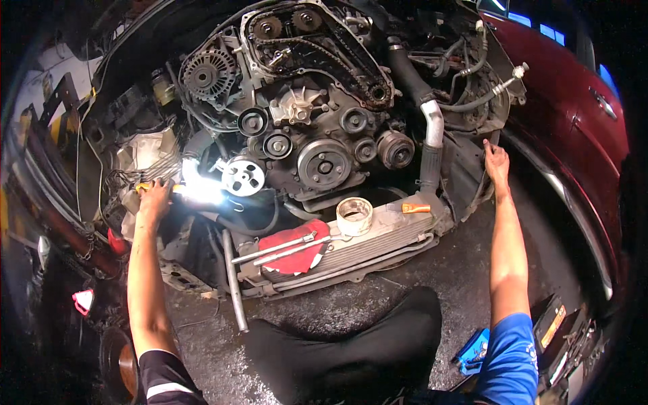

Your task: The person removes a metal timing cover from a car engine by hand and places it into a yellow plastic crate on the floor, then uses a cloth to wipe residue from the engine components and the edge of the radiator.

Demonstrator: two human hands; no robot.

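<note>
My left hand (154, 198) grips a yellow work light (178, 189) whose bright glare hides part of what lies beside the white pulley (243, 177). My right hand (497, 160) has its fingers curled on the edge of the dark body panel (476, 177) at the engine bay's right side. The exposed engine shows a timing chain (324, 57) round sprockets at the top, an alternator (202, 73) at upper left and several pulleys (322, 164) below.
Along the front lies a radiator (378, 241) carrying a red cloth (290, 268), ratchet tools (270, 252), a tape roll (354, 217) and an orange object (416, 208). A red car (574, 148) stands at right. A blue case (472, 351) is on the floor.
</note>
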